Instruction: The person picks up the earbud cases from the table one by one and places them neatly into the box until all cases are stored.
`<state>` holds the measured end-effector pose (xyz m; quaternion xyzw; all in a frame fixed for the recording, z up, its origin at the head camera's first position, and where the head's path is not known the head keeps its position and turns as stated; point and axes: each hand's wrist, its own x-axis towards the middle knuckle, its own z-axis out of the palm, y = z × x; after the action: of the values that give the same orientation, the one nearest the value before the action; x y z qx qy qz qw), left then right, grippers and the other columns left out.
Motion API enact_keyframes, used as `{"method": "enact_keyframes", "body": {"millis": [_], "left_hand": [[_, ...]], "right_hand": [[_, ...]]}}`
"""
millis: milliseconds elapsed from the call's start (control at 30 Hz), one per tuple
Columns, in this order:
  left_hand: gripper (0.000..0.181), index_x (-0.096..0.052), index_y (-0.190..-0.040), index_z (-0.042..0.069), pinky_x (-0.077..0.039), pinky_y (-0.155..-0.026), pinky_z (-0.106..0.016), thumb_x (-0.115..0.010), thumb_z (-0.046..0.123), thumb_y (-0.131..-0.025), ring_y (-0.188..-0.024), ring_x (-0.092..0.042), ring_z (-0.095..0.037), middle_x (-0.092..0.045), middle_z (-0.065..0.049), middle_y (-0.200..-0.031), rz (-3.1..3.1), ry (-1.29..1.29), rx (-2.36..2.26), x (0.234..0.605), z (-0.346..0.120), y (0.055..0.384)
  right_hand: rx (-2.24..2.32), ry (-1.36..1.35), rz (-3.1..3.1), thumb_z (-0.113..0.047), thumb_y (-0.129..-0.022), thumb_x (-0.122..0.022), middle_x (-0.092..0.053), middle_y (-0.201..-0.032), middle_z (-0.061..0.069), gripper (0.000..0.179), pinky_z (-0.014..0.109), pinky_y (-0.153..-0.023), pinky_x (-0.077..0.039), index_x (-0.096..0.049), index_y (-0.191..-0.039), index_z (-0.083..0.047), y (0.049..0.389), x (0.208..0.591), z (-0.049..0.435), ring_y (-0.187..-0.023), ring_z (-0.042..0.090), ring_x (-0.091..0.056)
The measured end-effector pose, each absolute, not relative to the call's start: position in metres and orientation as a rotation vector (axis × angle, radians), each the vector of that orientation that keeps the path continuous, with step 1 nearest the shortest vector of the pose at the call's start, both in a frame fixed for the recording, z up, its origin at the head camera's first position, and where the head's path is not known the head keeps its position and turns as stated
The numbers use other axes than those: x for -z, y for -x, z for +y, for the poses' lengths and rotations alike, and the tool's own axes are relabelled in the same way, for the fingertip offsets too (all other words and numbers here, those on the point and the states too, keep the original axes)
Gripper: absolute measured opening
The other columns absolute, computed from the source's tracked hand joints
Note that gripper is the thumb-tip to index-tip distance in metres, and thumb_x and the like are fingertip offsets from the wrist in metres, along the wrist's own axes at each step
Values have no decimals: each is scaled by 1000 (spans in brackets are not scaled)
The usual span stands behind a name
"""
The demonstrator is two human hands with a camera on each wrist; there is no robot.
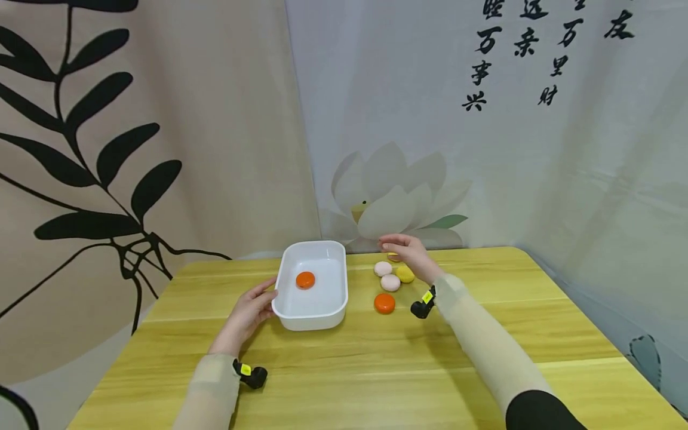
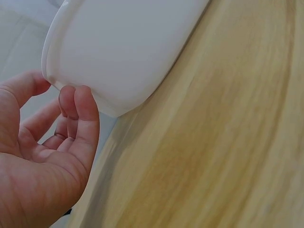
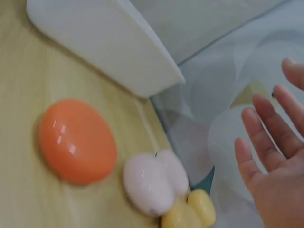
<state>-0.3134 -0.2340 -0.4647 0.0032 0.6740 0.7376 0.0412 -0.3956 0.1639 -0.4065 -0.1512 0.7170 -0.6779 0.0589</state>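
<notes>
A white rectangular tray (image 1: 313, 323) stands near the back of the table, with a glossy orange rounded piece (image 1: 305, 280) inside it. My left hand (image 1: 255, 306) pinches the tray's left rim, thumb on one side and fingertips against the wall, as the left wrist view shows. To the right of the tray, my right hand (image 1: 409, 255) hovers with fingers extended and nothing in them. Below and beside it lie two pale pink pieces (image 1: 390, 282), two yellow pieces (image 1: 405, 274) and another orange piece (image 3: 78, 141). One yellow piece is partly hidden behind the right hand in the head view.
The wooden table (image 1: 333, 382) has its back edge close to a hanging curtain (image 1: 242, 131) printed with leaves, a lotus and writing. Each wrist carries a small black camera (image 1: 252, 375).
</notes>
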Motion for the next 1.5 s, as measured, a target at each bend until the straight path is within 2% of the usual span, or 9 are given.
{"method": "enact_keyframes", "body": {"millis": [200,533,800,967,1200,1500], "left_hand": [[54,-40,-147,3,-52,-67,-25,-59,14,-97,-73,-59,-14,-63,-6,-96,2079,41,-2223,462,-233,316],[54,-41,-147,4,-52,-66,-26,-59,12,-96,-71,-59,-15,-63,-11,-102,2059,67,-2228,463,-232,316],[55,-40,-147,5,-52,-67,-27,-60,13,-96,-72,-60,-15,-63,-8,-99,2064,84,-2211,467,-232,316],[55,-41,-147,5,-52,-68,-27,-60,15,-97,-74,-60,-15,-62,-7,-102,2076,85,-2200,468,-232,316],[54,-40,-147,5,-53,-69,-27,-59,14,-97,-74,-60,-16,-62,-16,-109,2068,80,-2211,466,-232,317],[55,-39,-147,5,-53,-69,-27,-59,13,-97,-74,-60,-17,-62,-15,-107,2046,75,-2231,463,-233,315]], "right_hand": [[2140,372,2167,-20,-94,-65,-56,-127,22,43,56,-105,-33,-56,-128,5,398,423,180,-123,40,-48],[2117,210,2247,-21,-95,-65,-50,-136,20,53,48,-107,-33,-47,-137,5,398,453,209,-122,30,-48],[2075,110,2281,-21,-94,-65,-47,-140,20,54,42,-107,-34,-47,-139,2,399,468,224,-124,28,-47],[2061,111,2260,-20,-94,-65,-44,-143,21,58,42,-108,-33,-43,-141,3,400,475,228,-124,28,-46],[2076,83,2229,-19,-95,-64,-43,-143,20,58,41,-109,-33,-41,-142,4,403,479,229,-125,28,-45],[1951,140,2297,-22,-92,-67,-41,-146,19,63,46,-113,-22,-41,-145,1,403,483,229,-134,32,-37]]}}
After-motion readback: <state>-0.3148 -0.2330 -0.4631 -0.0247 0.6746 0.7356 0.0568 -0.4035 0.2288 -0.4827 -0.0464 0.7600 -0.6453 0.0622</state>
